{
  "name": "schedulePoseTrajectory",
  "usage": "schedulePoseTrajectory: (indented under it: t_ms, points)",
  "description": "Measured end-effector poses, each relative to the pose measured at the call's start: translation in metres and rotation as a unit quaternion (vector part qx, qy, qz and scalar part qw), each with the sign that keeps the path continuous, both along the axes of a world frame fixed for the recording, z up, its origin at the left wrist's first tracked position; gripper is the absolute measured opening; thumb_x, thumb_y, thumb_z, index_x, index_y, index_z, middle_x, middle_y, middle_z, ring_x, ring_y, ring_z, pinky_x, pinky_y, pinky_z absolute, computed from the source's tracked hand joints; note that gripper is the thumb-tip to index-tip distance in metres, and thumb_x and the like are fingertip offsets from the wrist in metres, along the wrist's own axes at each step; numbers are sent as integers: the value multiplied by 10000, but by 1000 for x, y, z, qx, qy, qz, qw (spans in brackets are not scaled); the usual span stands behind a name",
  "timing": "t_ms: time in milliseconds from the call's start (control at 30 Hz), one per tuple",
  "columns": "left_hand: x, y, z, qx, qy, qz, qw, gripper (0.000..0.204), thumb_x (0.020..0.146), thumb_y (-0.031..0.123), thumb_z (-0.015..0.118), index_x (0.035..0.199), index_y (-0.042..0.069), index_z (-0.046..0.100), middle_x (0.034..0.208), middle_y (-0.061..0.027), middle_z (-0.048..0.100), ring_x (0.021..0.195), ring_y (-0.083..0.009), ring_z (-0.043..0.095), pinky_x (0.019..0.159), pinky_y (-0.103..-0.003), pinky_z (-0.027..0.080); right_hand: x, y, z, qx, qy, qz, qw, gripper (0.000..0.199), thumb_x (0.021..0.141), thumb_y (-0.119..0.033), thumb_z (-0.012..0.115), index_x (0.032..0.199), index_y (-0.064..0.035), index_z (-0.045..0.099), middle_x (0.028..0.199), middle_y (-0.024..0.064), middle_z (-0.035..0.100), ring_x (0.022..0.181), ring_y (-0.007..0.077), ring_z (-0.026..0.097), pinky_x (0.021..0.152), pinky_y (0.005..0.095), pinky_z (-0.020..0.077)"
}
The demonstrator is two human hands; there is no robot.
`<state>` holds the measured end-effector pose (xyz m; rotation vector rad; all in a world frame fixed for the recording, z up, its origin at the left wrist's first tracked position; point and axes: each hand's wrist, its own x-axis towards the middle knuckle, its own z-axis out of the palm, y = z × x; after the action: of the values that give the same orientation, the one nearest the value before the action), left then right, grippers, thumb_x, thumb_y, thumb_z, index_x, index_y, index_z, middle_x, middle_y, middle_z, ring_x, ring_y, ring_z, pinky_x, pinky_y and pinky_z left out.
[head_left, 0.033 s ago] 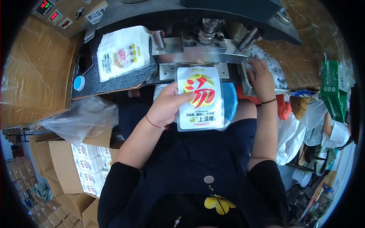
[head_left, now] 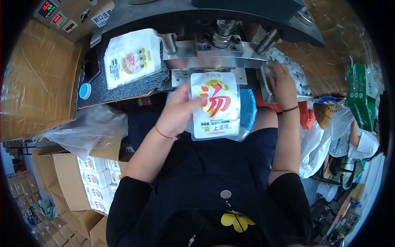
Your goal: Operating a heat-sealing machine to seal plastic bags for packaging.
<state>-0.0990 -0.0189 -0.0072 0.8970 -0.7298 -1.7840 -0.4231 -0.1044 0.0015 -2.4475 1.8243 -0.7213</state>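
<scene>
A white plastic pouch (head_left: 216, 123) with a large red character on a yellow-green circle hangs upright in front of the press. My left hand (head_left: 177, 110) grips its left edge, thumb on the printed face; this hand is slightly blurred. Behind the pouch's top edge is the steel bar (head_left: 214, 61) of the press, and I cannot tell whether they touch. My right hand (head_left: 283, 84) rests at the near left side of a tray of white plastic spouts (head_left: 297, 73). Its fingers are bent, and whatever they hold is hidden.
A stack of similar pouches (head_left: 133, 61) lies on a grey cloth (head_left: 96, 92) to the left, beside a blue round lid (head_left: 84, 91). Below it, an open carton (head_left: 72, 181) holds packed pouches. A blue bag (head_left: 248, 109) lies behind the held pouch. A green box (head_left: 360, 96) stands at right.
My left hand has shifted slightly up, its thumb sliding left on the pouch. The pouch has risen a little. My right hand stays in the same place.
</scene>
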Motion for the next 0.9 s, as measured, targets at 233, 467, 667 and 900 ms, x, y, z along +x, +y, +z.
schedulePoseTrajectory:
  t_ms: [233,467,667,900]
  points:
    - [103,-27,8,-236,-865,63,438,563,949,244,599,1457,68,430,1530,-243,354,1399,-431,355,1119,-552,321,-1,5,-4,-100,21,-13,995,217,895,-148,645,1095,-62,650,1015,151,623,933,374,615,810,445,505]
    - [100,36,-6,-279,-625,212,698,258,999,65,546,1234,-3,630,1113,-173,704,1039,-315,672,890,-372,516,-4,16,15,-190,21,-35,981,273,876,-82,642,1144,-33,655,983,178,634,918,364,605,816,445,496]
    - [42,52,12,-144,-340,71,927,151,873,140,778,915,0,741,779,3,687,679,-31,597,615,-193,470,40,65,42,-23,-321,44,946,163,965,-117,617,1087,-9,615,978,73,619,835,150,584,752,256,464]
    - [-13,61,18,-119,-234,-59,963,260,965,224,693,982,-34,717,822,-10,690,743,-36,569,674,-215,472,86,77,75,34,-321,266,909,156,988,-156,589,1035,-12,628,973,85,642,858,163,608,775,278,479]
